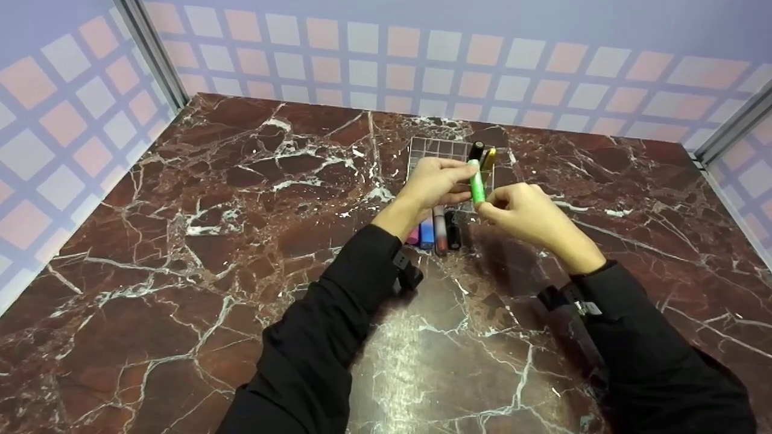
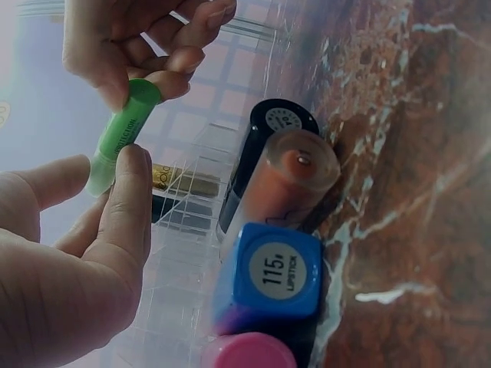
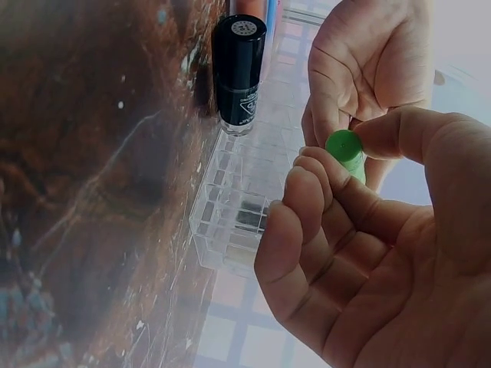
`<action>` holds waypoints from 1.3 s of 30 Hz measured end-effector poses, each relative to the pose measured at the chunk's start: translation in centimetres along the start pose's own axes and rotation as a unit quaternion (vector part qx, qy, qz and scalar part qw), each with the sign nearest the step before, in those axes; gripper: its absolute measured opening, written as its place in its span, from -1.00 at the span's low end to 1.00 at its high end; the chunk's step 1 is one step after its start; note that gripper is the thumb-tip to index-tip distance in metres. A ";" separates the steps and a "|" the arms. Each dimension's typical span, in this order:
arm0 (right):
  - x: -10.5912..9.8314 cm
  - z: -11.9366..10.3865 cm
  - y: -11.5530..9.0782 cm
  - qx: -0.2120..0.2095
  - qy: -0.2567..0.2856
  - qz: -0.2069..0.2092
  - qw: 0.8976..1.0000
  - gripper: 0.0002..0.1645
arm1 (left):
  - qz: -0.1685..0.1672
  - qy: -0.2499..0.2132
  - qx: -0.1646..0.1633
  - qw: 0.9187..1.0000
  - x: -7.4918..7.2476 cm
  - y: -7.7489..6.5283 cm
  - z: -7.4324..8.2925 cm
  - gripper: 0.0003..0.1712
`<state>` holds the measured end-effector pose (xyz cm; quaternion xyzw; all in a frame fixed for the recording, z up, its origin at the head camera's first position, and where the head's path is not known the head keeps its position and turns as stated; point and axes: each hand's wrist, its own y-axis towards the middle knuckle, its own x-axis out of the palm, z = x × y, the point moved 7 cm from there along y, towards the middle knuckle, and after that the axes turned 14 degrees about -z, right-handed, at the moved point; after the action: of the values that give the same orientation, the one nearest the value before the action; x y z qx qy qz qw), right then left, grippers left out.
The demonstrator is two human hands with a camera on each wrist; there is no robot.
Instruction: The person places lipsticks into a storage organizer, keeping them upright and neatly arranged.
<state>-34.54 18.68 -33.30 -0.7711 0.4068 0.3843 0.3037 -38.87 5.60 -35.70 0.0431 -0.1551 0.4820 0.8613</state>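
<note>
Both hands hold a green lip balm tube [image 1: 477, 184] tilted above a clear divided organizer [image 1: 439, 143]. My left hand [image 1: 429, 184] pinches its pale upper end between thumb and fingers. The right hand [image 1: 531, 214] pinches the green lower end with thumb and index finger, its other fingers loosely curled in the right wrist view. Printed lettering shows on the tube's side in the left wrist view. A black tube [image 1: 476, 150] and a gold tube [image 1: 490, 158] stand in the organizer, whose near part the left hand covers.
In front of the organizer lie a pink-capped item [image 2: 253, 354], a blue lipstick [image 2: 276, 272], a clear tube with a reddish-brown end [image 1: 441, 235] and a black-capped bottle [image 3: 239, 69], side by side. Checkered panels [image 1: 404, 42] border the marbled table [image 1: 181, 289].
</note>
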 end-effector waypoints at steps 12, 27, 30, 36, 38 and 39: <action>0.2 -0.6 0.6 -0.009 -0.016 0.012 1.000 -0.59 | 0.016 0.029 -0.009 0.999 -0.7 0.1 0.0 -0.77; -0.5 -1.2 1.5 0.016 -0.013 0.064 0.998 -0.72 | 0.036 0.041 0.004 0.998 -1.7 0.9 1.5 -0.69; -0.6 -1.1 1.8 0.020 -0.014 0.068 0.997 -0.73 | 0.042 0.048 0.004 0.998 -1.8 1.0 1.7 -0.70; -0.8 -1.0 2.2 0.016 -0.021 0.078 0.997 -0.62 | 0.052 0.069 0.017 0.996 -2.0 1.1 2.1 -0.70; -0.8 -0.9 2.4 0.017 -0.024 0.079 0.996 -0.59 | 0.056 0.070 0.019 0.996 -2.1 1.2 2.2 -0.69; -0.8 -0.8 2.5 0.019 -0.025 0.079 0.996 -0.58 | 0.058 0.070 0.019 0.996 -2.2 1.2 2.2 -0.69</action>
<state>-36.67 17.16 -32.57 -0.7212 0.4658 0.4182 0.2966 -41.45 3.92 -34.39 0.0170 -0.0878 0.5360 0.8395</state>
